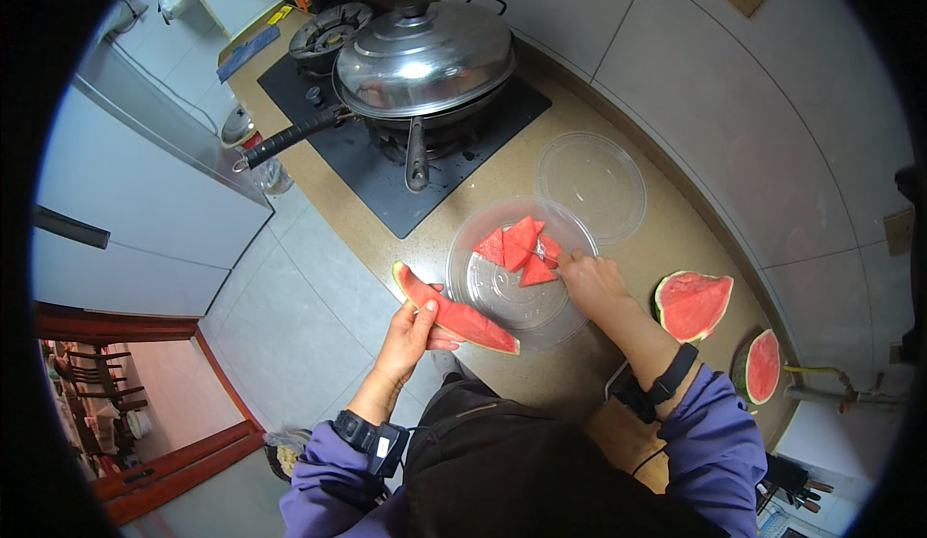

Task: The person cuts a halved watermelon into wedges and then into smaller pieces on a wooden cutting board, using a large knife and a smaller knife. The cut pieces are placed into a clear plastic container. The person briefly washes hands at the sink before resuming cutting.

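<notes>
My left hand (414, 331) holds a long watermelon rind slice (463, 318) with a layer of red flesh, left of a clear round plastic container (474, 288). My right hand (588, 277) is closed at the container's right side, on what appears to be a knife; its thin blade (534, 252) reaches in among the fruit, and the handle is hidden by my fingers. Several cut watermelon pieces (519, 241) lie inside the container. On the counter to the right sit a large watermelon chunk (694, 305) and a smaller watermelon piece (762, 366), both with rind.
A clear round lid (590, 187) lies behind the container. Beyond it, a wok with a steel lid (427, 60) stands on the black gas hob (402, 212), its handles pointing out over the hob. A tiled wall (695, 139) borders the counter's far side.
</notes>
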{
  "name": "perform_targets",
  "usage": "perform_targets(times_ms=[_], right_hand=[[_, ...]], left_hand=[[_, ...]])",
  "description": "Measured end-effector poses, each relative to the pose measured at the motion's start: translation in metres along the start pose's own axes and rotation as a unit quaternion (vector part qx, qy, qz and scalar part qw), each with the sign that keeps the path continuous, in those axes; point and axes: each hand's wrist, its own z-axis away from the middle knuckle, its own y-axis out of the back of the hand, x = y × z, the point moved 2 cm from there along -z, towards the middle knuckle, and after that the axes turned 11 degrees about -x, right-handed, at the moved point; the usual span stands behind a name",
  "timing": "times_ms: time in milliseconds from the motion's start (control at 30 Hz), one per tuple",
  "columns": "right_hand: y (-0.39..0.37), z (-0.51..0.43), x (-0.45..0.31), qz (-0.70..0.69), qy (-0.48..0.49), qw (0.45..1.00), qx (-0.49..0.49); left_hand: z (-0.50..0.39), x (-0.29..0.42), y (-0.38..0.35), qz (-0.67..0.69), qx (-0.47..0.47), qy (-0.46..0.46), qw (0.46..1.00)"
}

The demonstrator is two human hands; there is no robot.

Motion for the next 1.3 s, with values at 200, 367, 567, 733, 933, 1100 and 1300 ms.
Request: perform_targets(times_ms=[200, 367, 567, 733, 933, 1100, 1300], right_hand=[[-0.014, -0.012, -0.005, -0.017, -0.032, 0.999, 0.007], [-0.032, -0.026, 0.002, -0.157, -0.037, 0.986, -0.039], [-0.036, -0.017, 0.003, -0.529, -0.162, 0.821, -0.137], [-0.019, 0.033, -0.005, -0.401, -0.016, 0.905, 0.139], [-0.012, 0.079, -0.02, -0.73, -0.037, 0.665, 0.152], [-0.014, 0.099, -0.042, -0.729, -0.057, 0.678, 0.07], [-0.012, 0.104, -0.04, -0.7, -0.089, 0.704, 0.085]], left_hand=[[-0.001, 0.0, 0.0, 0.02, 0.001, 0.004, 1.0], [0.001, 0.0, 0.0, 0.028, 0.003, 0.002, 1.0], [0.001, -0.001, -0.003, 0.073, 0.028, -0.019, 0.997], [-0.009, -0.003, -0.012, 0.086, 0.067, -0.019, 0.994], [-0.028, -0.006, -0.03, 0.112, 0.125, -0.033, 0.985], [-0.034, -0.007, -0.043, 0.096, 0.121, -0.064, 0.986], [-0.03, -0.005, -0.05, 0.092, 0.083, -0.088, 0.988]])
